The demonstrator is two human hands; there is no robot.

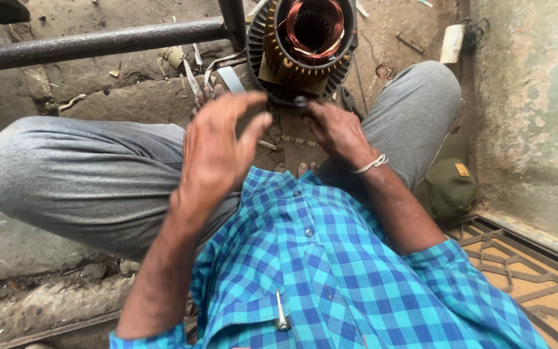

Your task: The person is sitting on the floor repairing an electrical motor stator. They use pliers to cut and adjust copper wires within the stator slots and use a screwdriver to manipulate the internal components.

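A motor stator (305, 48) with copper windings and a dark finned shell stands on the ground in front of my knees. My left hand (217, 145) is raised just left of it, fingers curved and spread, thumb apart, with nothing seen in it. A pale flat strip (230, 79) lies just beyond its fingertips. My right hand (334, 129), with a white thread band at the wrist, has its fingers curled at the stator's lower rim. The back of that hand hides whether the fingers hold anything.
A dark metal pipe frame (98, 42) crosses the top left. Paper strips and scraps (192, 71) litter the dirt floor beside the stator. A green cap (450, 184) lies by my right knee, with a patterned metal grille (518, 265) and a wall (537, 97) to the right.
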